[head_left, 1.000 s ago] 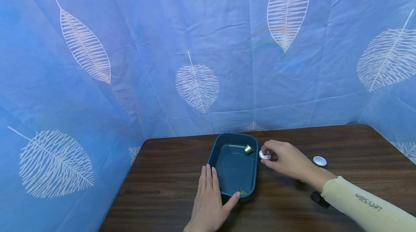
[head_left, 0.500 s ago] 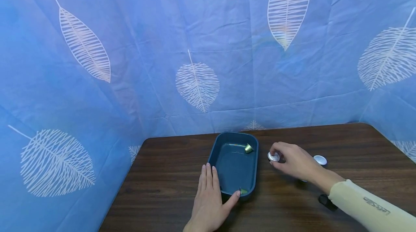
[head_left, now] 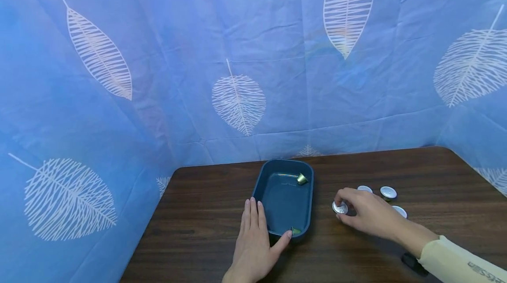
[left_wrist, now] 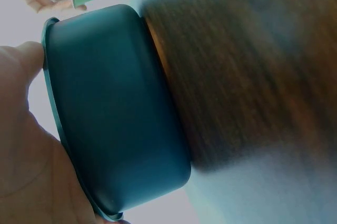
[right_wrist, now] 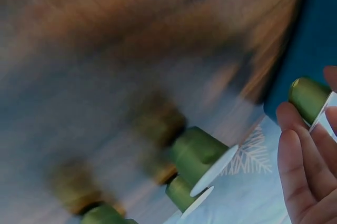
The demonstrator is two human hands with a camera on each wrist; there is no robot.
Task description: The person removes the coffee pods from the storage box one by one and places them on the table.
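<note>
My right hand pinches a green coffee capsule between thumb and fingers, to the right of a dark blue rectangular dish. In the head view, the silver lid of this held capsule faces up. My left hand rests against the dish's near left side, fingers straight along the rim and thumb on the near right corner. Inside the dish lie two capsules: a gold-green one at the far right and a green one beside the thumb.
Beyond my right hand stand capsules with lids up: one at the back, another by the wrist, and a third partly hidden behind the hand. A blue leaf-print cloth hangs behind the wooden table.
Holding the capsule, my right hand has moved away from the dish, rightward and toward me, uncovering more standing capsules. My left hand has stayed on the dish.
</note>
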